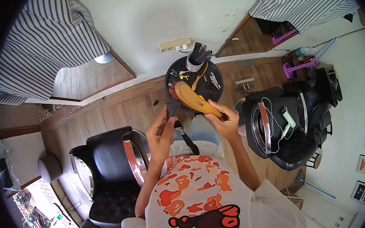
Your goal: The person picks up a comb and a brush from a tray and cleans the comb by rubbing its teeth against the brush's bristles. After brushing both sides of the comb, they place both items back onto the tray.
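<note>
My right hand (pixel 226 118) grips the dark end of a curved yellow wooden brush (pixel 192 97), held out over the near side of a round black tray table (pixel 218 79). Pinched between thumb and fingers of my left hand (pixel 160 135) is a dark grey handled tool (pixel 172 106), broader toward its far end. That end meets the brush's reddish-brown bristles (pixel 172 89) in this view; the tool's exact kind cannot be made out. Beyond them on the table lie another wooden-handled brush (pixel 199 76), some yellow clips (pixel 184 76) and a holder (pixel 195 61) with dark tools in it.
Black salon chairs stand on the left (pixel 109 162) and right (pixel 255 108). A pale hair dryer (pixel 288 118) with its cord rests on the right one. Mirrors draped with striped cloth (pixel 56 34) lean on the wall, and a power strip (pixel 175 44) is fixed behind the table.
</note>
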Available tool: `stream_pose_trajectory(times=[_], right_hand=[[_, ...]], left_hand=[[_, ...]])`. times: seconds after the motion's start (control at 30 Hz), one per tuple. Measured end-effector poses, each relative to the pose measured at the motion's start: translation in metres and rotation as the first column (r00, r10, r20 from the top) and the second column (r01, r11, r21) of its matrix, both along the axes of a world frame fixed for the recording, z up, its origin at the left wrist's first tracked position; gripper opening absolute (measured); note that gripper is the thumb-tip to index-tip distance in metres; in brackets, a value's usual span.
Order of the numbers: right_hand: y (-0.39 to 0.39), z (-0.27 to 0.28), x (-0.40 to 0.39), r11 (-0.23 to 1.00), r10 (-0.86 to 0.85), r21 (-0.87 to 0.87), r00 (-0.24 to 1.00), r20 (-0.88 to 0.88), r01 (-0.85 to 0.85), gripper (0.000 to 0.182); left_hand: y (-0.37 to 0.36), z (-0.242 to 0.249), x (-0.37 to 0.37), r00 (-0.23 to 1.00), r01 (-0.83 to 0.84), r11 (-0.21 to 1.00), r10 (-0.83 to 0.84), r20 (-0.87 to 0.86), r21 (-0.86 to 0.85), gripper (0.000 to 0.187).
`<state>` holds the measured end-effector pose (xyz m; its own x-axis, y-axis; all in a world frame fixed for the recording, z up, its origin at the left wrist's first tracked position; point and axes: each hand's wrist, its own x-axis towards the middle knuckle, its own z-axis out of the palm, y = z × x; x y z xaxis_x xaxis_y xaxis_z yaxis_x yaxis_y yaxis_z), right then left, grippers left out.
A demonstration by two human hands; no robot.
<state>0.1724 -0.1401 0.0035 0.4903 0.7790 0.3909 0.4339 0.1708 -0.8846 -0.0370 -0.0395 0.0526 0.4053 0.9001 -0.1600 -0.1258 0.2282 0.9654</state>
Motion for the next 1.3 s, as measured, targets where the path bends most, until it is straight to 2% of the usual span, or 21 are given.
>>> stream_pose_trajectory(times=[0.13,0.3,0.5,0.63,0.8,0.97,1.13,1.3], right_hand=[[0.026,0.020,-0.021,0.997,0.001,0.072,0.994,-0.114,0.008,0.042],[0.030,0.014,-0.011,0.977,-0.016,0.209,0.998,-0.063,0.029,0.044],[0.000,-0.022,0.013,0.996,-0.054,0.061,0.985,-0.165,0.065,0.043],[0.015,-0.003,-0.003,0.984,-0.037,0.171,0.990,-0.133,0.059,0.040],[0.027,0.018,-0.009,0.969,-0.029,0.243,0.998,-0.062,0.043,0.041],[-0.005,-0.022,0.015,0.989,-0.098,0.096,0.982,-0.160,0.114,0.043],[-0.002,-0.006,0.009,0.988,-0.072,0.127,0.991,-0.113,0.086,0.043],[0.018,0.012,-0.006,0.971,-0.024,0.235,0.994,-0.106,0.049,0.042]], left_hand=[[-0.003,-0.007,0.001,0.990,0.129,0.990,-0.132,0.055,0.063,0.044],[0.000,0.009,-0.003,0.991,0.056,0.997,-0.048,0.126,-0.062,0.043],[-0.003,0.011,-0.001,0.993,0.002,0.999,0.003,0.116,-0.042,0.042],[-0.014,0.006,0.005,0.991,0.114,0.991,-0.108,0.084,-0.076,0.043],[-0.012,0.013,0.008,0.989,0.127,0.988,-0.119,0.083,-0.094,0.044],[-0.007,0.024,0.007,0.981,0.015,0.994,0.006,0.193,-0.110,0.043],[-0.013,0.024,0.007,0.996,0.029,0.997,-0.023,0.084,-0.074,0.044],[-0.022,0.009,0.007,0.993,0.087,0.992,-0.079,0.083,-0.089,0.043]])
